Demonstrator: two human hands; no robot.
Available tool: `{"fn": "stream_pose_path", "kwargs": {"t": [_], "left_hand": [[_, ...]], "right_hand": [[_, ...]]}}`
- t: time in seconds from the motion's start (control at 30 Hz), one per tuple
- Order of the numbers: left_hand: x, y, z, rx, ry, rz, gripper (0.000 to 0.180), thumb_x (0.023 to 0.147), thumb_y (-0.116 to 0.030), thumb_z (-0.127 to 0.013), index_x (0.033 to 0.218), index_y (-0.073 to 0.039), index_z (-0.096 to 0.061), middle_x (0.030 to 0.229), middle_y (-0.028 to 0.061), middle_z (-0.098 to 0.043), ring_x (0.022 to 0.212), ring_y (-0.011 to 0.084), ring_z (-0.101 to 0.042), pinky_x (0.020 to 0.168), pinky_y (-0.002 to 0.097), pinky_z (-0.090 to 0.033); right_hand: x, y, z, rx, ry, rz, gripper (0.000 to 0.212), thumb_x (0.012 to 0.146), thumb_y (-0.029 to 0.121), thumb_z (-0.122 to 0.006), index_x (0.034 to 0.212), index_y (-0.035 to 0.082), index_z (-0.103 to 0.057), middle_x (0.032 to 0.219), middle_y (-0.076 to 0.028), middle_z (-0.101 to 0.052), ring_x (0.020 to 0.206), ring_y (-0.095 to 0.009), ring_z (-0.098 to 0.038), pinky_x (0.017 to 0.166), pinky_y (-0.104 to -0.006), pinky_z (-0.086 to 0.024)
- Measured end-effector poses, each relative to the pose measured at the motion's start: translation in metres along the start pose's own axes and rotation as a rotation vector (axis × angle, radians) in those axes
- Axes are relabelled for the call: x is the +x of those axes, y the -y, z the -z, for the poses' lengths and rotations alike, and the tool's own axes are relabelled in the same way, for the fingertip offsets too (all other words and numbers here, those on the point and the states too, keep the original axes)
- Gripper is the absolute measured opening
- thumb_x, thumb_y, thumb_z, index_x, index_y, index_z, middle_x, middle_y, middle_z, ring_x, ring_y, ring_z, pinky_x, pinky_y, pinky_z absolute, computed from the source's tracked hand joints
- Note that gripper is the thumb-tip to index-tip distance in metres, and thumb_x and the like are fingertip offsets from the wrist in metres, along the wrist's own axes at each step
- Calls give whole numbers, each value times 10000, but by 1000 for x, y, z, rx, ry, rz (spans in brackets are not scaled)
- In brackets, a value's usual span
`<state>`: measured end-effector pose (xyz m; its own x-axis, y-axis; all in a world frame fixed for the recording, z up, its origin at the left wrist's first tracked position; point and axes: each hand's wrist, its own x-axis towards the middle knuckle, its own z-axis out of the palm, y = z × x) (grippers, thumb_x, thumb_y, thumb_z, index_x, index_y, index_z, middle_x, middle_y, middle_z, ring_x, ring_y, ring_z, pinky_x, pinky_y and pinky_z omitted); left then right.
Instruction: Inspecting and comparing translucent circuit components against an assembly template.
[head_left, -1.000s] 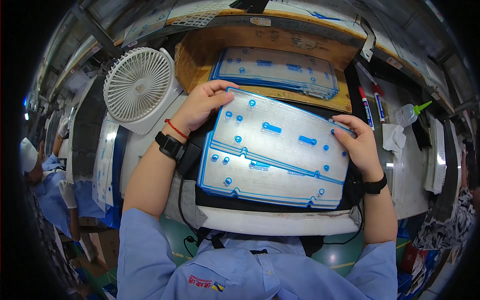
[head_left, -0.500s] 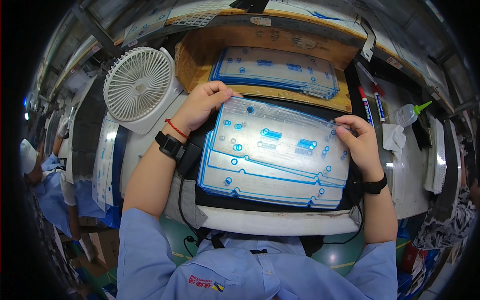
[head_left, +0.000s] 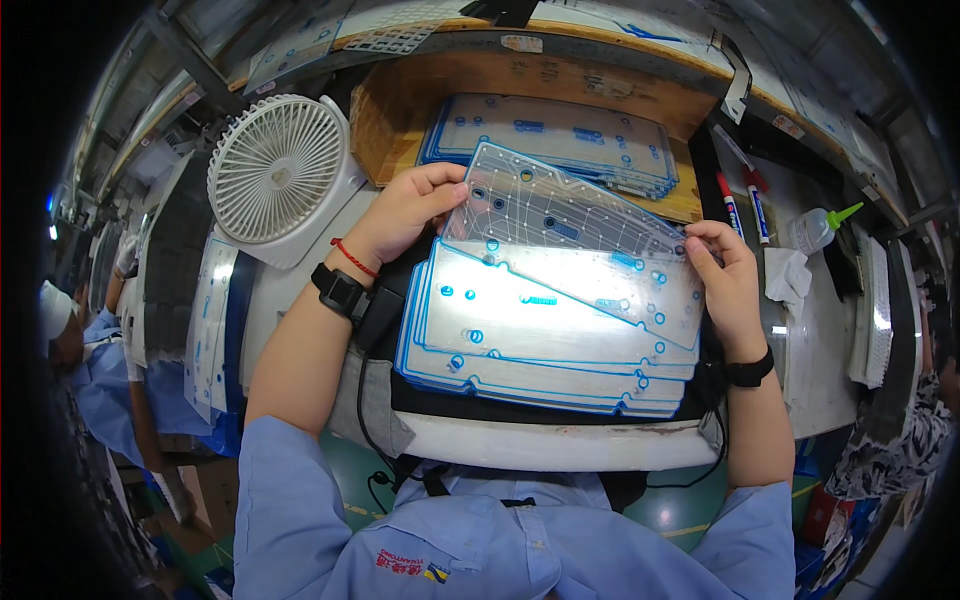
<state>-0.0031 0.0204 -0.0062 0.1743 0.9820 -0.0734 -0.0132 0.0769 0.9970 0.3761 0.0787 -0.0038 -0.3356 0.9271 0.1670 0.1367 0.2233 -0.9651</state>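
Between my hands I hold up a clear plastic panel (head_left: 560, 215) edged in blue, with round holes and faint pale lines across it. My left hand (head_left: 425, 205) pinches its left edge; my right hand (head_left: 720, 270) pinches the right edge near the corner. The panel is tilted, its left end raised higher. Beneath it a stack of similar blue-edged panels (head_left: 545, 345) lies on a black surface, the upper ones slightly fanned. Bright glare covers the middle of the stack's top panel.
Behind stands an open wooden box (head_left: 440, 85) holding more panels (head_left: 560, 130). A white fan (head_left: 285, 170) is at the left. At the right lie markers (head_left: 757, 205), a bottle with a green nozzle (head_left: 815, 230) and a white tissue (head_left: 788, 275). A co-worker (head_left: 110, 370) is at far left.
The held panel has come up off the stack, its left end most, and now overlaps the wooden box's front edge. My right hand has shifted slightly to the right.
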Motion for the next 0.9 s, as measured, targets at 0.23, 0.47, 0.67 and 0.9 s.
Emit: {"fn": "stream_pose_path", "kwargs": {"t": [0.23,0.47,0.67,0.9], "left_hand": [[6,7,1,-200,-197,-54,195,950,-156,-515,1097,-39,-568,941,59,-667,717,68,-590,683,204,-491],[6,6,1,-250,-221,-63,219,956,-166,-509,1135,-46,-547,999,52,-649,816,89,-595,733,230,-492],[6,13,9,-267,-173,-251,154,938,-107,-523,1071,-84,-597,1231,66,-567,1083,137,-547,905,304,-449],[8,16,6,-250,-151,-360,190,932,-51,-505,1101,-54,-592,1349,98,-475,1105,160,-526,894,283,-439]], "right_hand": [[4,0,-3,216,-128,-62,174,929,130,-563,1023,-11,-600,809,23,-592,730,-37,-516,680,-169,-397],[4,-4,7,123,-83,-56,173,941,154,-547,982,-3,-609,775,15,-595,637,-43,-484,604,-185,-381],[2,-4,9,243,-128,7,175,952,147,-522,1011,-4,-589,782,-7,-616,651,-48,-520,608,-179,-407],[2,1,2,251,-164,-15,275,926,46,-519,1192,-21,-500,957,-65,-629,815,-84,-590,717,-206,-475]]}}
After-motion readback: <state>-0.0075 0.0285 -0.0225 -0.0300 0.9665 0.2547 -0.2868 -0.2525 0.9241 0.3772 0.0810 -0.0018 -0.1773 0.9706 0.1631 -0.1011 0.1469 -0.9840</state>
